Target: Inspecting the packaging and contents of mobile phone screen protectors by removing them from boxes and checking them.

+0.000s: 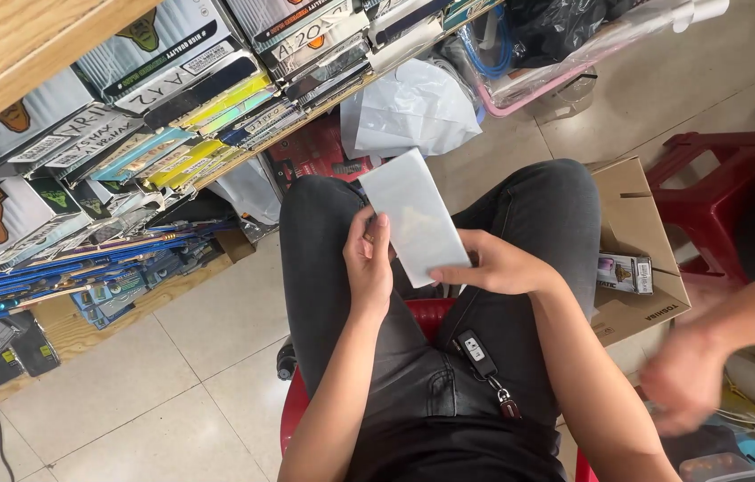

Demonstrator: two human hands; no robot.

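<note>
Both my hands hold a flat pale grey-white rectangular packet (413, 217) above my lap. My left hand (369, 261) grips its left long edge, thumb on top. My right hand (495, 263) pinches its lower right corner. I sit on a red stool (427, 311), wearing dark grey jeans. A black car key fob (477, 353) hangs at my right hip.
Wooden shelves (12, 40) at left hold several flat boxed packages. An open cardboard box (636, 234) with a small carton stands right of my knee, beside a red plastic stool (717, 192). Another person's blurred hand (685, 379) reaches in at lower right. Plastic bags (413, 107) lie ahead.
</note>
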